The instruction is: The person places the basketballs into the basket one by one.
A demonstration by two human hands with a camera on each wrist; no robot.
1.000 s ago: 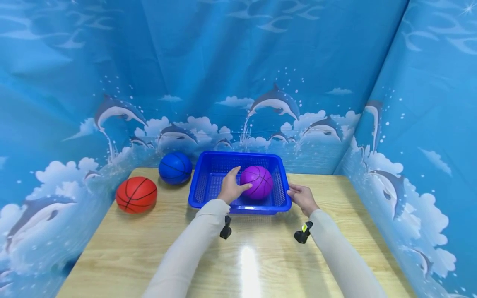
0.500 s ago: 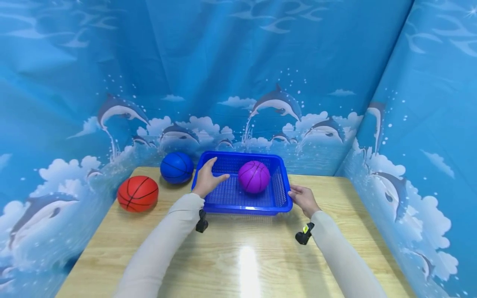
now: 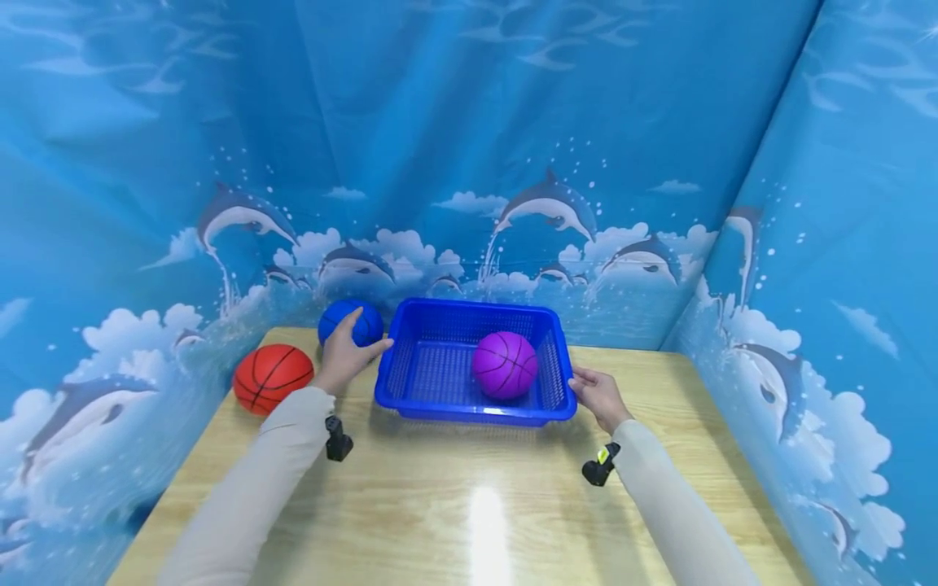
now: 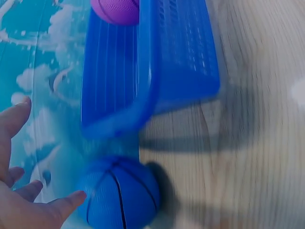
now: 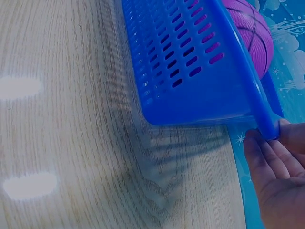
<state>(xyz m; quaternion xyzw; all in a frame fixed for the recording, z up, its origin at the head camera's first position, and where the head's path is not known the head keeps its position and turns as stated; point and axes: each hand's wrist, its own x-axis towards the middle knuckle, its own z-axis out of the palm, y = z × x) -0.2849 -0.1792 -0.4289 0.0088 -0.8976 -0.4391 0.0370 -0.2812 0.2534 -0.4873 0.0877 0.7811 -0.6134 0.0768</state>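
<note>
A blue plastic basket (image 3: 440, 411) stands on the table with a purple basketball (image 3: 506, 365) lying in its right half. My right hand (image 3: 599, 395) pinches the basket's right rim, thumb above and fingers below, as the right wrist view shows. Over the table left of the basket, my left hand (image 3: 347, 356) is spread with nothing in it. It overlaps a blue basketball (image 3: 370, 324) in the head view; in the left wrist view its fingers (image 4: 71, 202) are close beside that ball. A red basketball (image 3: 273, 378) lies to the left of this hand.
The wooden table (image 3: 410, 505) reaches back to a blue curtain (image 3: 469, 146) printed with dolphins, which also closes off both sides. Black wrist cameras (image 3: 339, 439) hang under both forearms.
My left hand has moved left from beside the purple ball, out over the basket's left rim, to the blue ball. The purple ball has shifted slightly in the basket. My right hand stays on the rim.
</note>
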